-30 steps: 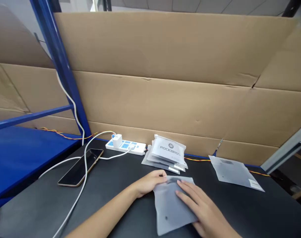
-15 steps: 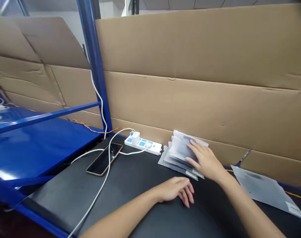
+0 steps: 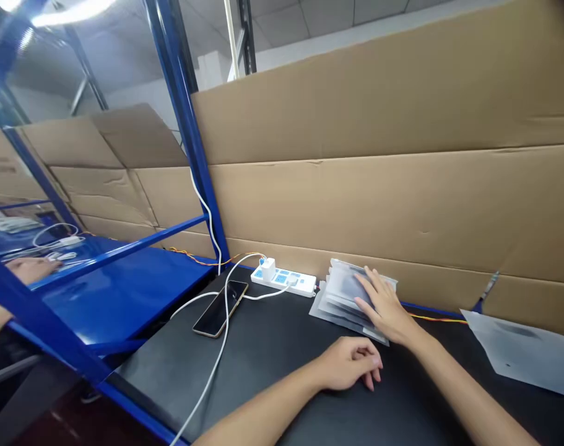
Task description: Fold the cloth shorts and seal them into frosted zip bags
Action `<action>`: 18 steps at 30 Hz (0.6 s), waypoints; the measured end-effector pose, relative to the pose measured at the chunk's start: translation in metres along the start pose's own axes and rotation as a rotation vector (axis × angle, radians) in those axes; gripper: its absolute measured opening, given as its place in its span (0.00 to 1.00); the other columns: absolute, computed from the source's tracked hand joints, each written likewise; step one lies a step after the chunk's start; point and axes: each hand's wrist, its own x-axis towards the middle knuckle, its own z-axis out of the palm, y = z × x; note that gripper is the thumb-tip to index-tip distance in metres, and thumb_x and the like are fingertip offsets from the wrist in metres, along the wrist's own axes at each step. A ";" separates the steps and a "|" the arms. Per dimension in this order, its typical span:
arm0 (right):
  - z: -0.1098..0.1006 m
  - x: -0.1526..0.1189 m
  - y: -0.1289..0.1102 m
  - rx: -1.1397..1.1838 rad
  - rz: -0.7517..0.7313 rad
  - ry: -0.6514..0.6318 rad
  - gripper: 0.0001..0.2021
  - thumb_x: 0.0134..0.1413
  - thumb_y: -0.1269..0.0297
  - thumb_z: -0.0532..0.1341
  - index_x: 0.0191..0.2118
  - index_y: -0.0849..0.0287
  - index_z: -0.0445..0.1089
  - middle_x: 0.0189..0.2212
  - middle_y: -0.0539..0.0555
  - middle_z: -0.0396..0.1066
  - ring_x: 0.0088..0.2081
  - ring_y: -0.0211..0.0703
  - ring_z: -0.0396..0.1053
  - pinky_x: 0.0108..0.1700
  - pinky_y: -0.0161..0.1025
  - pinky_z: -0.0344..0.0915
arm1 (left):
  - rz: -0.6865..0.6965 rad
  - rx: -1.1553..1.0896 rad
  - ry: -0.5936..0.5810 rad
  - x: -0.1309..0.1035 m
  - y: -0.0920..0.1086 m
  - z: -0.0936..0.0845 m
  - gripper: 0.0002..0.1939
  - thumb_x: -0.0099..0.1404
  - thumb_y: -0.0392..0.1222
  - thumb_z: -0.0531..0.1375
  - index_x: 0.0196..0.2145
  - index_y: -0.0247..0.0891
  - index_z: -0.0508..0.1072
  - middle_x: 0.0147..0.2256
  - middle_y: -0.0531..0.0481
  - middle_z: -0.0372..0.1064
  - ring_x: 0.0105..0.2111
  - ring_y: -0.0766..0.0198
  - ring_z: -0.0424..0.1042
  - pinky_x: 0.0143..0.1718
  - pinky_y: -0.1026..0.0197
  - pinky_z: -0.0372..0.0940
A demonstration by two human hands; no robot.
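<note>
A stack of frosted plastic zip bags (image 3: 340, 297) lies against the cardboard at the back of the black tabletop, with dark shapes faintly visible inside. My right hand (image 3: 384, 303) rests on top of the stack, fingers spread and lying flat. Closer to me, my left hand (image 3: 351, 364) lies on the tabletop with its fingers curled loosely in and nothing seen in them. It is apart from the bags. Off to the right is another, larger frosted bag (image 3: 527, 353), lying flat.
A white power strip (image 3: 284, 280) with plugs sits left of the bags. Beside it a phone (image 3: 220, 310) lies under a white cable (image 3: 212, 378). Cardboard (image 3: 356, 204) walls the back; a blue post (image 3: 189, 130) rises at left. Another person's hand (image 3: 33, 269) is at the far-left bench.
The view has swung left and up, bringing another person's hand into sight. My right hand stays on the stack. My left fingers have curled in more.
</note>
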 end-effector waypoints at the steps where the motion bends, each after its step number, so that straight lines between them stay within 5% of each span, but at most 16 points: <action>1: -0.002 -0.011 0.010 0.022 -0.042 0.047 0.29 0.69 0.47 0.45 0.70 0.55 0.48 0.73 0.58 0.39 0.72 0.58 0.37 0.69 0.61 0.45 | 0.028 0.071 0.026 -0.003 0.002 0.001 0.16 0.69 0.54 0.55 0.35 0.37 0.71 0.30 0.48 0.72 0.28 0.62 0.73 0.33 0.60 0.66; 4: 0.002 -0.057 0.052 0.040 -0.061 0.150 0.27 0.69 0.50 0.47 0.68 0.55 0.51 0.72 0.57 0.41 0.72 0.52 0.42 0.70 0.55 0.49 | 0.113 0.266 0.066 -0.011 0.006 0.005 0.09 0.68 0.47 0.58 0.38 0.39 0.74 0.38 0.46 0.75 0.43 0.56 0.73 0.51 0.54 0.62; 9: 0.025 -0.121 0.111 -0.035 0.129 -0.042 0.28 0.65 0.45 0.51 0.63 0.56 0.62 0.68 0.60 0.55 0.67 0.60 0.55 0.66 0.61 0.57 | 0.263 0.705 -0.022 -0.011 0.006 0.011 0.09 0.68 0.45 0.61 0.44 0.43 0.74 0.50 0.48 0.73 0.53 0.55 0.69 0.59 0.54 0.55; 12: 0.026 -0.125 0.107 -0.069 0.183 -0.053 0.29 0.66 0.45 0.50 0.63 0.58 0.63 0.67 0.62 0.58 0.67 0.60 0.55 0.67 0.60 0.55 | 0.397 0.948 -0.111 0.001 0.007 0.014 0.15 0.68 0.48 0.61 0.51 0.43 0.71 0.56 0.47 0.69 0.56 0.54 0.67 0.61 0.54 0.54; 18: 0.001 -0.109 0.080 -0.038 0.238 -0.080 0.27 0.67 0.49 0.51 0.63 0.58 0.64 0.67 0.60 0.57 0.68 0.56 0.54 0.68 0.56 0.54 | 0.477 0.983 -0.176 0.022 0.016 0.016 0.17 0.68 0.44 0.61 0.53 0.42 0.69 0.56 0.46 0.68 0.56 0.54 0.67 0.61 0.54 0.57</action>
